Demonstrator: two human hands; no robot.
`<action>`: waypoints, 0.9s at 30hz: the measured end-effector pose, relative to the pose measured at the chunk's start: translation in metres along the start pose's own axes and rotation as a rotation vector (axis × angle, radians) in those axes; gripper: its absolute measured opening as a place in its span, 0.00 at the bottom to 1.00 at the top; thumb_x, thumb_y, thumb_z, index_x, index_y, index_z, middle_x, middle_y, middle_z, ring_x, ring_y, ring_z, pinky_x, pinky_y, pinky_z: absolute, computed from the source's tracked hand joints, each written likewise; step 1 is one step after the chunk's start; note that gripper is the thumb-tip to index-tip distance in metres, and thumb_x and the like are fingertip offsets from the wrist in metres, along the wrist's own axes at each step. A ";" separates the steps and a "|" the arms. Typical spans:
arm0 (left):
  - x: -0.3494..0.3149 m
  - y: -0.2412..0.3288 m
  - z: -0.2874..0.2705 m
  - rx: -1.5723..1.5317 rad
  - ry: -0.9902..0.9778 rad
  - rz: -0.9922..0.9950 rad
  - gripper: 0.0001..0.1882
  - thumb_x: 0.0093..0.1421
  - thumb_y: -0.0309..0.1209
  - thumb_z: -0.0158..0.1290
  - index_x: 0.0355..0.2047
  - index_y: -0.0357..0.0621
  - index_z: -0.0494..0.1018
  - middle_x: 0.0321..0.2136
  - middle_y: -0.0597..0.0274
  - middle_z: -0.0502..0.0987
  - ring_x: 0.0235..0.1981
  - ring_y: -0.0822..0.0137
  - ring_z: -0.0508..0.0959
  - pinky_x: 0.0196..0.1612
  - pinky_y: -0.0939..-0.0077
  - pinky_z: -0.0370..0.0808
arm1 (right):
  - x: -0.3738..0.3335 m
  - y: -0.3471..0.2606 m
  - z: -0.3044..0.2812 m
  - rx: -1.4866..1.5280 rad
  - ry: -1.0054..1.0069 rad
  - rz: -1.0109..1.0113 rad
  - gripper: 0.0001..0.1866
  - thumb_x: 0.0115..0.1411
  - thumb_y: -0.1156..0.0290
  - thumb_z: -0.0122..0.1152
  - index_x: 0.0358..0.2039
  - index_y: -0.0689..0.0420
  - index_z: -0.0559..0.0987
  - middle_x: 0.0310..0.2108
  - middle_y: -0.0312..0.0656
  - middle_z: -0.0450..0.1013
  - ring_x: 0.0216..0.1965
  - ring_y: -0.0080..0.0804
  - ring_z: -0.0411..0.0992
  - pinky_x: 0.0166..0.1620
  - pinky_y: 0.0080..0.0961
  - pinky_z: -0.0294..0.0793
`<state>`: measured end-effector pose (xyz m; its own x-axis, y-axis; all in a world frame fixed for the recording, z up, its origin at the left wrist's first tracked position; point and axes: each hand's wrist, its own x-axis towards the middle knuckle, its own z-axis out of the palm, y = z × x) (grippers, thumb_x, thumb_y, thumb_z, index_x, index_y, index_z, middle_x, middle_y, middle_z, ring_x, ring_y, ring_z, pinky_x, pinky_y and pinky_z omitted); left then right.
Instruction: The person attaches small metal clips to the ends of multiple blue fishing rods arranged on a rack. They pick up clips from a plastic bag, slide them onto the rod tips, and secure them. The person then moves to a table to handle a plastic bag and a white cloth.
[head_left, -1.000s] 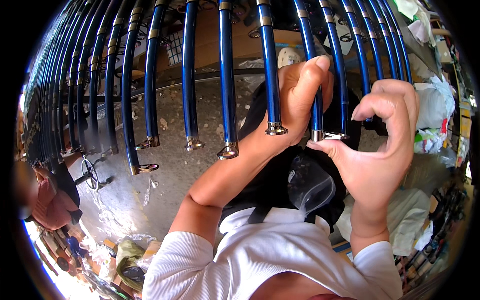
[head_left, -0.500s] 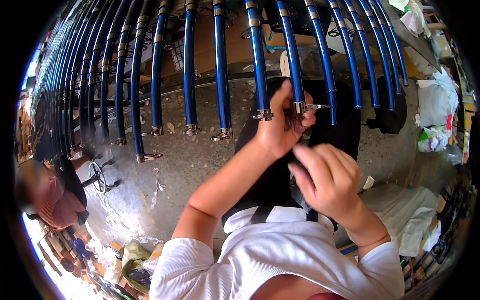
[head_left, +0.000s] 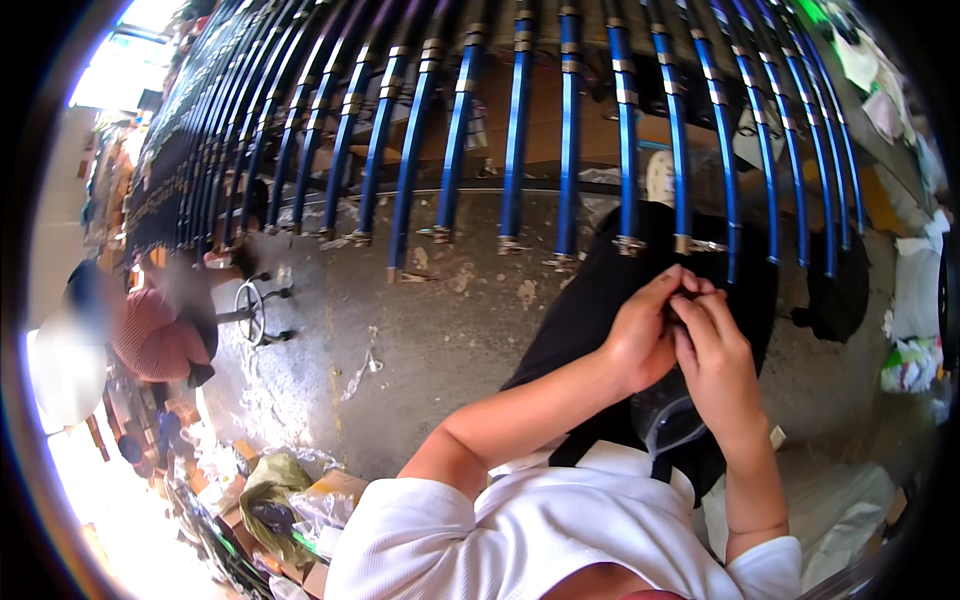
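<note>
Left hand (head_left: 640, 342) and right hand (head_left: 717, 362) meet, grip unclear, near blue rods (head_left: 682, 185) over littered grey floor (head_left: 430, 345).

The scene is viewed from above by a head-worn fisheye camera, angled downward; the left hand (head_left: 642, 340) and right hand (head_left: 718, 360) are framed at close range; the floor (head_left: 425, 345) is caught farther below.

The rods (head_left: 514, 150) are blue with silvery bands (head_left: 627, 97), the trousers (head_left: 572, 325) black, the shirt (head_left: 560, 520) white.
</note>
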<state>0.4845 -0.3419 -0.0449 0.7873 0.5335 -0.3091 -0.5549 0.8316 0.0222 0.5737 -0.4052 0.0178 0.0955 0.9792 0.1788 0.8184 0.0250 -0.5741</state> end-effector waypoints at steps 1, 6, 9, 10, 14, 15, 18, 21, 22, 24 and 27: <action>0.000 -0.001 0.000 -0.041 0.019 -0.013 0.12 0.70 0.36 0.43 0.32 0.42 0.68 0.36 0.58 0.74 0.46 0.58 0.74 0.57 0.64 0.70 | -0.002 0.001 -0.002 0.020 -0.045 0.057 0.16 0.53 0.85 0.60 0.44 0.65 0.76 0.41 0.51 0.71 0.44 0.53 0.73 0.44 0.39 0.75; 0.000 -0.003 0.003 -0.044 0.145 -0.046 0.13 0.70 0.37 0.42 0.34 0.42 0.69 0.37 0.57 0.75 0.47 0.58 0.75 0.55 0.64 0.71 | -0.005 0.009 -0.001 -0.045 0.085 -0.061 0.17 0.49 0.84 0.61 0.42 0.64 0.76 0.37 0.48 0.70 0.34 0.49 0.75 0.37 0.35 0.78; -0.002 0.003 0.010 -0.079 0.191 -0.079 0.14 0.71 0.38 0.40 0.32 0.44 0.69 0.36 0.58 0.76 0.47 0.60 0.76 0.54 0.64 0.72 | -0.004 0.007 -0.006 0.025 0.112 -0.077 0.19 0.46 0.86 0.62 0.42 0.65 0.76 0.40 0.47 0.71 0.36 0.47 0.76 0.39 0.35 0.78; -0.002 0.003 0.009 -0.086 0.176 -0.053 0.14 0.71 0.38 0.41 0.32 0.44 0.69 0.36 0.58 0.76 0.47 0.61 0.76 0.54 0.64 0.73 | -0.004 0.006 -0.008 0.045 0.095 -0.082 0.20 0.46 0.87 0.62 0.42 0.65 0.77 0.41 0.47 0.71 0.37 0.47 0.76 0.40 0.35 0.78; -0.002 0.006 0.007 -0.150 0.137 0.016 0.14 0.70 0.38 0.43 0.32 0.43 0.68 0.34 0.58 0.75 0.44 0.62 0.77 0.54 0.66 0.74 | -0.001 0.003 -0.001 0.125 0.090 -0.076 0.18 0.47 0.90 0.62 0.41 0.65 0.78 0.36 0.46 0.70 0.36 0.41 0.74 0.39 0.31 0.77; -0.001 0.006 0.006 -0.158 0.132 0.033 0.14 0.70 0.38 0.43 0.32 0.43 0.68 0.34 0.58 0.75 0.43 0.62 0.77 0.54 0.66 0.74 | 0.000 0.002 0.002 0.140 0.106 -0.069 0.17 0.48 0.90 0.62 0.41 0.65 0.78 0.34 0.45 0.70 0.33 0.39 0.74 0.37 0.30 0.76; 0.002 0.008 0.008 -0.182 0.148 0.034 0.13 0.71 0.37 0.42 0.32 0.42 0.68 0.33 0.58 0.74 0.41 0.62 0.76 0.52 0.67 0.76 | -0.001 0.006 0.000 0.171 0.142 -0.056 0.15 0.49 0.89 0.63 0.38 0.66 0.78 0.34 0.46 0.70 0.34 0.38 0.74 0.38 0.28 0.76; 0.007 0.010 0.020 -0.143 0.209 0.045 0.12 0.70 0.35 0.41 0.32 0.43 0.68 0.29 0.63 0.71 0.31 0.67 0.73 0.33 0.77 0.76 | 0.002 -0.001 -0.021 0.185 0.170 -0.109 0.13 0.47 0.87 0.66 0.34 0.65 0.74 0.38 0.50 0.74 0.40 0.44 0.77 0.41 0.30 0.79; 0.010 0.015 0.015 -0.155 0.134 -0.008 0.11 0.70 0.36 0.42 0.32 0.45 0.68 0.26 0.66 0.68 0.28 0.70 0.69 0.29 0.80 0.71 | 0.003 -0.005 -0.030 0.239 0.148 -0.138 0.13 0.48 0.86 0.66 0.34 0.65 0.74 0.37 0.51 0.74 0.39 0.44 0.77 0.39 0.31 0.79; 0.021 0.030 0.002 -0.178 -0.017 -0.111 0.11 0.70 0.38 0.44 0.32 0.48 0.69 0.21 0.72 0.62 0.22 0.76 0.61 0.20 0.85 0.60 | 0.003 -0.010 -0.044 0.350 0.103 -0.197 0.13 0.49 0.85 0.66 0.34 0.65 0.73 0.35 0.52 0.75 0.36 0.44 0.78 0.37 0.31 0.79; 0.042 0.040 0.028 0.075 0.047 -0.067 0.15 0.68 0.46 0.47 0.28 0.51 0.67 0.19 0.77 0.55 0.19 0.80 0.54 0.15 0.88 0.47 | 0.012 -0.009 -0.053 0.336 0.055 -0.213 0.06 0.58 0.83 0.57 0.36 0.66 0.70 0.35 0.57 0.77 0.34 0.45 0.79 0.38 0.32 0.79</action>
<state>0.5030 -0.2813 -0.0302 0.8074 0.4703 -0.3562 -0.4786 0.8752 0.0708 0.5977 -0.4047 0.0675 -0.0190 0.9331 0.3592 0.5934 0.2996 -0.7471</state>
